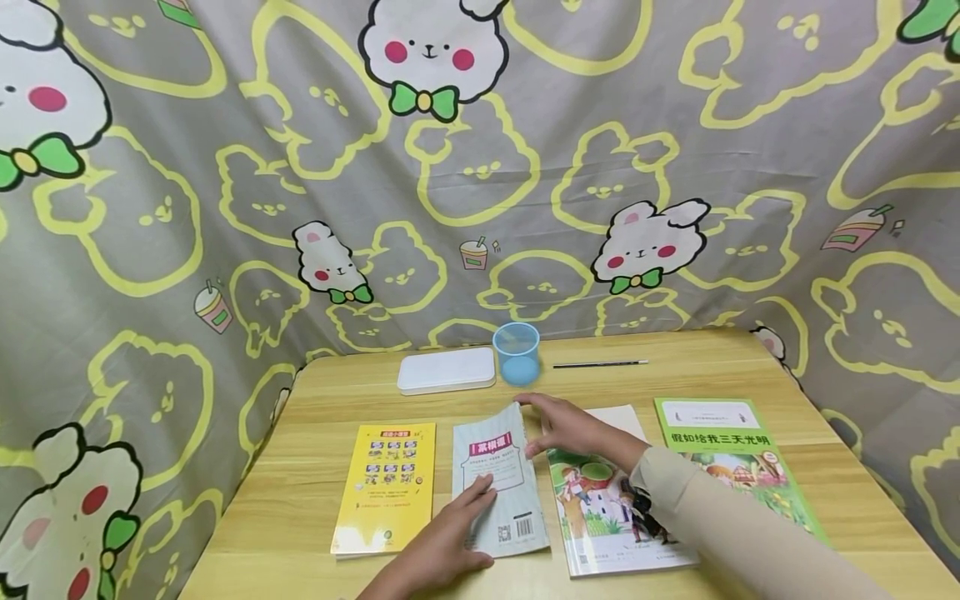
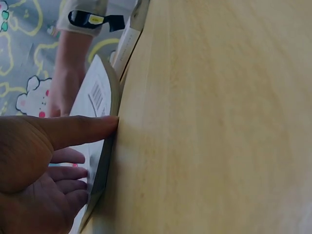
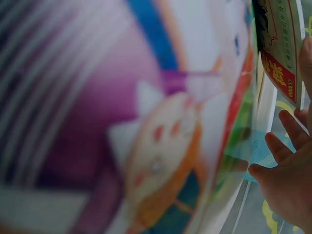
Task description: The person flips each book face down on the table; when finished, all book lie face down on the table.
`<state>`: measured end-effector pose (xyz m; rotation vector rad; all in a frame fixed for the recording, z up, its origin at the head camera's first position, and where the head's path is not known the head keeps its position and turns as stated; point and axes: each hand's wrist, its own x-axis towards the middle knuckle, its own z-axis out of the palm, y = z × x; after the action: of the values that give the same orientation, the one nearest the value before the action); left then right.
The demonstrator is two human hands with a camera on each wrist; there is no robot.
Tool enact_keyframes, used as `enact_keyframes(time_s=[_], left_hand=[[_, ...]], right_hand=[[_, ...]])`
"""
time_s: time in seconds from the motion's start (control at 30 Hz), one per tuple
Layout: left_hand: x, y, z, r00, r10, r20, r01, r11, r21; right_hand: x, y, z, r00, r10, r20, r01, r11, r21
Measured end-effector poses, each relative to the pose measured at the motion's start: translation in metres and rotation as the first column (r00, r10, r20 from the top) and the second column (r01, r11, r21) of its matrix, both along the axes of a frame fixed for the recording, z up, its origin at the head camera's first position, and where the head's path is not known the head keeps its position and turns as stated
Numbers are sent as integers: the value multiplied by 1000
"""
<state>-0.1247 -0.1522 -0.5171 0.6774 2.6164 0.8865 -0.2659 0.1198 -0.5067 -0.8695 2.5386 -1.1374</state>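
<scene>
A pale blue-grey book with a red title label and a barcode lies between my hands, its far right corner bent upward. With spread fingers, my left hand rests on its lower left part. In the left wrist view the thumb reaches to the book's near edge. My right hand holds the far right corner between thumb and index finger. From the right wrist, the book's raised underside shows a red band, while the other fingers fan out beside it.
Left of it lies a yellow book. Under my right forearm is a picture book, with a green-bordered book farther right. At the back stand a white case, a blue cup and a pencil lying flat.
</scene>
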Motion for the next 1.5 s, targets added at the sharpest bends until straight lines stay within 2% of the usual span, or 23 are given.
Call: enact_keyframes(time_s=[0.37,0.53,0.8,0.93,1.17,1.5], left_hand=[[0,-3,-2,1000,15,-5,-15,1000,-3],[-2,-6,-3,1000,14,-7,-14,1000,-5],[-3,-11,-2,1000,23,-12,-23,1000,-21],[-3,-13,-1,1000,24,-10,-24,1000,-19],[-5,-14,0,999,25,-21,-25,999,-24],[-5,-14,0,999,22,-26,-23,999,-35]], right_hand=[[-4,5,-9,998,12,-59,-4,992,129],[-5,2,-12,992,31,-119,-3,974,225],[-2,-6,-10,986,9,-168,50,939,340],[-1,-11,-9,981,5,-193,69,926,372],[0,-15,-8,982,-11,-190,89,908,409],[-2,-14,-10,983,-2,-184,79,906,415]])
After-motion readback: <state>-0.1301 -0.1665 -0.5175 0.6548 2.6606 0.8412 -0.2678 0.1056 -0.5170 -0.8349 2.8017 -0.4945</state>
